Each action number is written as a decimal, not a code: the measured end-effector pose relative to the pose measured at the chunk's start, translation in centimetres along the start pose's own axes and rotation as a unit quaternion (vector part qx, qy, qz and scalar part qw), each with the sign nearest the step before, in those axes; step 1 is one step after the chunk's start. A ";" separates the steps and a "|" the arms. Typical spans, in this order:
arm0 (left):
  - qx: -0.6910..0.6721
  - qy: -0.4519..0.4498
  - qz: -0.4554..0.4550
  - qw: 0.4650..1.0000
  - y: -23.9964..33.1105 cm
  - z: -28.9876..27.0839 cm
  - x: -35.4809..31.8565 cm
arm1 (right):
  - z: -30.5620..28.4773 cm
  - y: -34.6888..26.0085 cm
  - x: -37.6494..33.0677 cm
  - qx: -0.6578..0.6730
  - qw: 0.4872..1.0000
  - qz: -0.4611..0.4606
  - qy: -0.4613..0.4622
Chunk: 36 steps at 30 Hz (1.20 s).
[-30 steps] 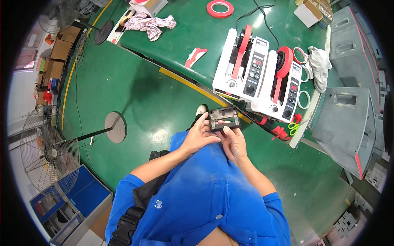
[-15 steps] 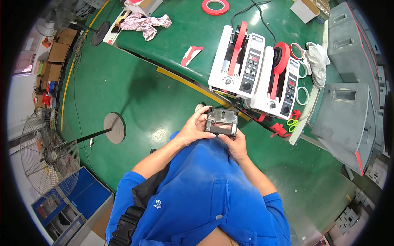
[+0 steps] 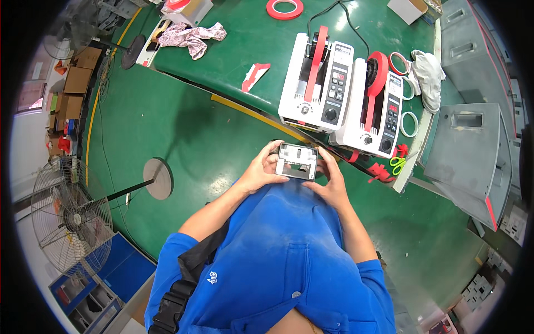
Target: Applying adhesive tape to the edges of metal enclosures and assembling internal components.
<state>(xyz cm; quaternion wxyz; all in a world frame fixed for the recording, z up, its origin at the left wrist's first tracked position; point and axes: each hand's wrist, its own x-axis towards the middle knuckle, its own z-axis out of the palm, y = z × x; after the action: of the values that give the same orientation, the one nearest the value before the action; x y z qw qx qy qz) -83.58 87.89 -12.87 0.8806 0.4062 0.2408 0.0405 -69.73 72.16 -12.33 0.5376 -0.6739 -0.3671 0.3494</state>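
Note:
Between both hands, just in front of my body, is a small rectangular black-framed part (image 3: 297,173) with a shiny grey inside, a slot and a toothed bar across it. My left hand (image 3: 263,170) is closed on its left side, thumb at the near corner. On the opposite side, my right hand (image 3: 332,177) grips the edge with fingers at the far corner and thumb near the lower one. Beyond them, at the table's front edge, stand two white tape dispensers (image 3: 317,114) loaded with red tape (image 3: 377,73).
The green table (image 3: 245,42) holds a red tape roll (image 3: 285,8), a patterned cloth (image 3: 192,38), white gloves (image 3: 427,78) and green scissors (image 3: 397,165). A standing fan (image 3: 75,217) is at left. Grey metal cabinets (image 3: 470,153) stand at right.
The part has tilted so its inside catches more light. My right-hand fingers have moved up along its right edge toward the far corner. The view has shifted slightly.

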 end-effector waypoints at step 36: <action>-0.094 -0.001 -0.019 0.995 -0.8 -2.1 5.2 | 3.3 2.6 3.4 0.446 0.867 0.152 0.164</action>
<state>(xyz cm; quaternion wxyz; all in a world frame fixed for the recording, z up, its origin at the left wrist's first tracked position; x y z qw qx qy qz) -80.06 90.20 -16.67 0.9156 0.3172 0.2430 0.0459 -70.65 76.31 -15.76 0.7736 -0.4574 0.0282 0.4375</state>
